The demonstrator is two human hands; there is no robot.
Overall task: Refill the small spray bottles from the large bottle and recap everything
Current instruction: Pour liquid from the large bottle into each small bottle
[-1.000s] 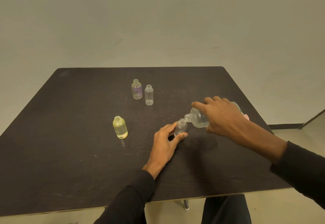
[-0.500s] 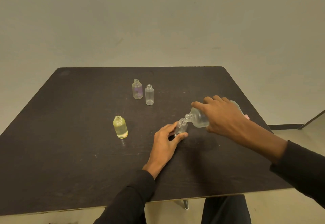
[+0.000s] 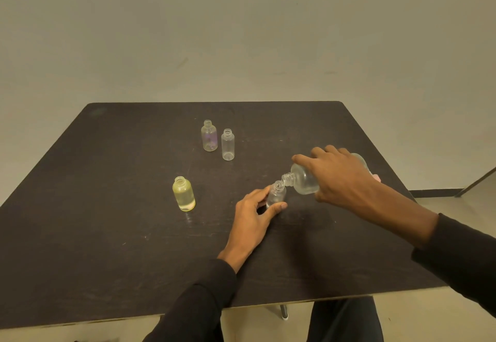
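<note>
Both hands unmoved: large bottle point(image 3: 304, 182) still tilted (over small bottle point(image 3: 277, 196)).

On the table point(image 3: 107, 234), four small bottles stood upright and well apart from its edges. Two stood side by side toward the back, the rear-left bottle point(image 3: 209, 135) just beside the rear-right bottle point(image 3: 228, 144). Nearer the person and to the left stood a wider bottle point(image 3: 183, 194), alone. Right of it, near the table's middle, stood the small bottle point(image 3: 276, 196), with the left hand point(image 3: 255, 218) round it from the near side. Above and right of it the large bottle point(image 3: 304, 179) lay tilted in the right hand point(image 3: 341, 178), its neck touching the small bottle's mouth.
</note>
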